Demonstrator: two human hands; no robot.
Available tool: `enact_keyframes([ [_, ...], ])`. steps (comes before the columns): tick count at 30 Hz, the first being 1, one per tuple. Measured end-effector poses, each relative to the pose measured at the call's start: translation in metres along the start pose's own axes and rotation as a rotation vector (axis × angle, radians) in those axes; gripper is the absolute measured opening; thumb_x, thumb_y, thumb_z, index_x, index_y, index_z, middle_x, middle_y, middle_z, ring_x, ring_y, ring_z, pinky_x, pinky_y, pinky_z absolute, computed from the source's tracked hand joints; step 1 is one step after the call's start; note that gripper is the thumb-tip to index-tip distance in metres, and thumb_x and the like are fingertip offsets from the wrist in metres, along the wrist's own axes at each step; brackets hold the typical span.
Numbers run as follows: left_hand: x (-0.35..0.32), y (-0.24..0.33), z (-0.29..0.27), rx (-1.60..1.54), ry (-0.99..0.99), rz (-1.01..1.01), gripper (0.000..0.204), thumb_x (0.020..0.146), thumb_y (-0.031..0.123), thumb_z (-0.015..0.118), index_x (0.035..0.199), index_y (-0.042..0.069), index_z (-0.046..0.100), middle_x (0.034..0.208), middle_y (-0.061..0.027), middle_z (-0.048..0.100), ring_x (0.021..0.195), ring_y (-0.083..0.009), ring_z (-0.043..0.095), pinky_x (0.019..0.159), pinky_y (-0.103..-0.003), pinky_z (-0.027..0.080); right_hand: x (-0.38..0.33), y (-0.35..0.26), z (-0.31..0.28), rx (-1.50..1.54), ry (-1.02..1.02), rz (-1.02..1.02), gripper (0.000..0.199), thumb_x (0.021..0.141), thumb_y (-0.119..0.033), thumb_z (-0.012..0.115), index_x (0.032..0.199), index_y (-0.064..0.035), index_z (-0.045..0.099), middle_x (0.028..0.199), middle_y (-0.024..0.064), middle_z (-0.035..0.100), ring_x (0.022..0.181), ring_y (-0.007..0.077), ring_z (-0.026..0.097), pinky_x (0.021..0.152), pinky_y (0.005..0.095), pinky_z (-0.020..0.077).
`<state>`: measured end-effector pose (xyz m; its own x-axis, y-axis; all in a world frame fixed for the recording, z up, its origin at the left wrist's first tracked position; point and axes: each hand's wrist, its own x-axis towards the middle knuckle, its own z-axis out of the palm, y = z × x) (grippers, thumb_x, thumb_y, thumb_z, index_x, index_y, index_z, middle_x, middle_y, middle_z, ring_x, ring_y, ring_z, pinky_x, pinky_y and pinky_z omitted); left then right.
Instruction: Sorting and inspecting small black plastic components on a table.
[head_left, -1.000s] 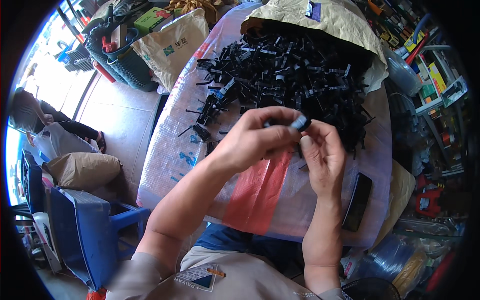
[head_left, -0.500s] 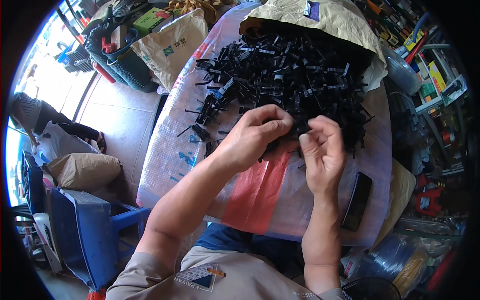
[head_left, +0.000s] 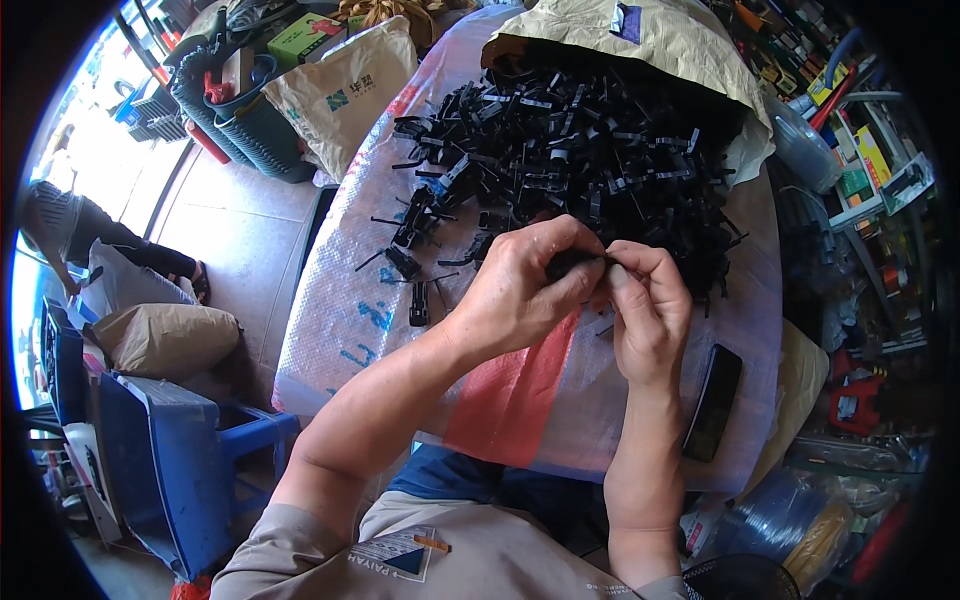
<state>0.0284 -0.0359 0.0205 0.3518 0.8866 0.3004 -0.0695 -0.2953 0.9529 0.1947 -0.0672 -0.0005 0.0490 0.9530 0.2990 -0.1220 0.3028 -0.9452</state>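
My left hand (head_left: 525,285) is closed around a small black plastic part (head_left: 568,264), mostly hidden by the fingers. Against its fingertips, my right hand (head_left: 648,315) pinches thumb and forefinger together. A tiny dark bit shows between the two hands, too small to name. Just beyond them spreads a big heap of black plastic clip-like parts (head_left: 590,150) with thin prongs. Several stragglers lie left of the heap, among them one black part (head_left: 418,303) near my left forearm.
A white woven sheet (head_left: 340,330) with a red stripe covers the work surface. The heap spills from a paper sack (head_left: 650,45). A phone (head_left: 714,402) lies right of my forearm. A blue stool (head_left: 180,460) stands at left; a person's leg (head_left: 130,245) shows beyond.
My right hand has come in from slightly apart, and its fingertips now meet those of my left hand. My left hand has shifted a little to the right.
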Motion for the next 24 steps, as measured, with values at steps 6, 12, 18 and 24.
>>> enact_keyframes([
  [6, 0.000, 0.000, 0.001, 0.013, 0.017, 0.061, 0.010, 0.089, 0.005, 0.062, 0.092, -0.004, 0.061, 0.078, -0.0065, 0.065, 0.074, -0.0109, 0.065, 0.066, -0.028, 0.054, -0.002, 0.006, 0.001, 0.060, 0.015, -0.062, 0.011, 0.094, -0.003, 0.058, 0.105, 0.0008, 0.060, 0.090, 0.0003, 0.063, 0.075, 0.0041, 0.057, 0.069, 0.0199, 0.0485],
  [12, 0.015, -0.016, -0.041, -0.874, 0.167, -0.196, 0.014, 0.087, 0.017, 0.059, 0.089, 0.003, 0.061, 0.073, -0.0054, 0.059, 0.060, -0.0131, 0.056, 0.050, -0.025, 0.042, -0.002, -0.004, 0.011, -0.286, -0.050, 0.046, 0.018, 0.089, 0.002, 0.061, 0.107, 0.0007, 0.060, 0.087, 0.0028, 0.064, 0.071, 0.0071, 0.059, 0.064, 0.0216, 0.0484],
  [18, 0.020, -0.016, -0.063, -1.114, 0.337, -0.323, 0.012, 0.091, 0.017, 0.060, 0.088, 0.006, 0.059, 0.085, -0.0117, 0.064, 0.072, -0.0248, 0.067, 0.048, -0.028, 0.045, -0.002, 0.007, 0.019, -0.848, -0.096, -0.081, 0.032, 0.085, -0.001, 0.065, 0.117, -0.0015, 0.059, 0.087, 0.0147, 0.064, 0.070, 0.0256, 0.065, 0.061, 0.0333, 0.0511],
  [24, 0.020, -0.027, -0.065, -1.124, 0.181, -0.425, 0.012, 0.090, 0.015, 0.063, 0.089, 0.005, 0.058, 0.083, -0.0107, 0.065, 0.055, -0.0135, 0.053, 0.042, -0.024, 0.037, -0.001, 0.024, 0.020, -0.647, -0.024, -0.021, 0.028, 0.085, 0.002, 0.063, 0.113, -0.0012, 0.059, 0.079, 0.0126, 0.063, 0.066, 0.0217, 0.065, 0.060, 0.0308, 0.0503],
])
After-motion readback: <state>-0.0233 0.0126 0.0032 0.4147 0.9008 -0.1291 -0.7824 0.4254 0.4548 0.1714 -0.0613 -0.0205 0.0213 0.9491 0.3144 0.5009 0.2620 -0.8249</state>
